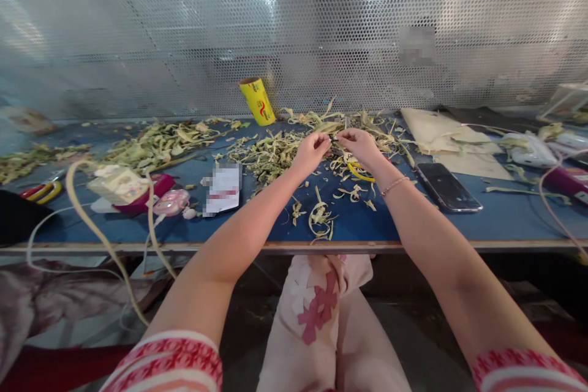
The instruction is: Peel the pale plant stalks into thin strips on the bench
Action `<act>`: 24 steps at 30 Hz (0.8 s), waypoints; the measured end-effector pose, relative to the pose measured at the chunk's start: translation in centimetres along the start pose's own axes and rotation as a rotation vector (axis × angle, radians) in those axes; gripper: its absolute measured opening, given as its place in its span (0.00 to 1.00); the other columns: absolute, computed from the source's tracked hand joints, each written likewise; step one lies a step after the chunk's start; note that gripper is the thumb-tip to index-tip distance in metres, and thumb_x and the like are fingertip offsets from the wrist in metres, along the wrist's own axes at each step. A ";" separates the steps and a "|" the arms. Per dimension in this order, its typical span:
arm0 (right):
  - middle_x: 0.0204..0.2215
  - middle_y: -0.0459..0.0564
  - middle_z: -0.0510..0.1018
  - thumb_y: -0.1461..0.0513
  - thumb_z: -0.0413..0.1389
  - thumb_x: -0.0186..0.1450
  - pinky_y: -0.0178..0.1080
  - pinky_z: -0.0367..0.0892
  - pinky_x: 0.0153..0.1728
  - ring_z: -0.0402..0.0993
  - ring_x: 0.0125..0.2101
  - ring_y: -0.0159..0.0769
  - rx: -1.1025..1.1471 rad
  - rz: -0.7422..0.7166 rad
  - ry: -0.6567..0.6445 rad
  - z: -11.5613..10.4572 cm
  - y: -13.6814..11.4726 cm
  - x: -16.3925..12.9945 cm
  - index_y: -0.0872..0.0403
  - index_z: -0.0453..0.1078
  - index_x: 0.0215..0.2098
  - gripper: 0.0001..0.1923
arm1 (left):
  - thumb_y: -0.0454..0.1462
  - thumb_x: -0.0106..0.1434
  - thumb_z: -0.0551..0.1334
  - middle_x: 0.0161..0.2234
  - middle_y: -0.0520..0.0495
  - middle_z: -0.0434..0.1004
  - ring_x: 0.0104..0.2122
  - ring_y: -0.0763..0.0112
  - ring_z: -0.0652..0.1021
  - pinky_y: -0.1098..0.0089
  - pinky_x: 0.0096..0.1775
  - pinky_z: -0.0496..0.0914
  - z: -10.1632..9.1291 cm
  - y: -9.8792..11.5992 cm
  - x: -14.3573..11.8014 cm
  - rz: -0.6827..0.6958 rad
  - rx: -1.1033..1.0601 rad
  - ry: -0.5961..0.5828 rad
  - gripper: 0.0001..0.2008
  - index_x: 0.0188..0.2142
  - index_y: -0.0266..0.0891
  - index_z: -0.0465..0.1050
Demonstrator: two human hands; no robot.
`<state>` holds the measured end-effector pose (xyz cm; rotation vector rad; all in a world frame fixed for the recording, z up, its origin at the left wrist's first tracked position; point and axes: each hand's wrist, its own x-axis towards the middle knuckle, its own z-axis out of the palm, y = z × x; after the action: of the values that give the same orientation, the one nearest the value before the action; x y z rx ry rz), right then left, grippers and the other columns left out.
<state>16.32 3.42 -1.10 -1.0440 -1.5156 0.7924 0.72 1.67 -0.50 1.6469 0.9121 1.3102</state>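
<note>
Head view: blue counter (413,226) strewn with a pile of dried leaf strips (271,156) (far centre). Left hand (311,151) and right hand (361,144) meet there, fingers pinched shut on one strip (334,146). It looks light, limp and easily torn; best gripped near its end.

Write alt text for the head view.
Both hands, left hand and right hand, pinch pale green plant strips together over a blue table. A yellow can stands behind; a dark phone lies to the right.
</note>
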 end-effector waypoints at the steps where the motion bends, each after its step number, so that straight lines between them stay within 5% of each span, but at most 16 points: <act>1: 0.25 0.44 0.74 0.56 0.61 0.54 0.33 0.63 0.29 0.66 0.26 0.27 -0.014 -0.016 -0.009 0.0 0.0 0.0 0.56 0.71 0.30 0.11 | 0.36 0.59 0.62 0.23 0.52 0.69 0.25 0.75 0.72 0.70 0.36 0.71 0.0 -0.1 0.0 0.008 0.001 -0.004 0.06 0.28 0.37 0.66; 12: 0.22 0.43 0.70 0.55 0.61 0.53 0.34 0.63 0.29 0.63 0.24 0.26 0.008 -0.105 -0.089 0.1 -0.8 -0.4 0.55 0.69 0.27 0.12 | 0.37 0.61 0.61 0.23 0.53 0.70 0.25 0.76 0.74 0.71 0.34 0.71 0.0 -0.5 0.3 0.055 0.063 -0.012 0.06 0.30 0.37 0.66; 24: 0.24 0.46 0.75 0.60 0.59 0.54 0.38 0.64 0.36 0.68 0.28 0.32 -0.273 -0.148 -0.058 -0.1 -1.9 -0.6 0.56 0.71 0.25 0.06 | 0.32 0.60 0.59 0.23 0.54 0.71 0.24 0.77 0.75 0.71 0.35 0.72 -0.2 -0.6 0.5 -0.004 0.051 0.008 0.02 0.31 0.35 0.68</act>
<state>16.05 2.12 0.38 -1.0988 -1.7641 0.5252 0.60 2.40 -0.79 1.6793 0.9607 1.3010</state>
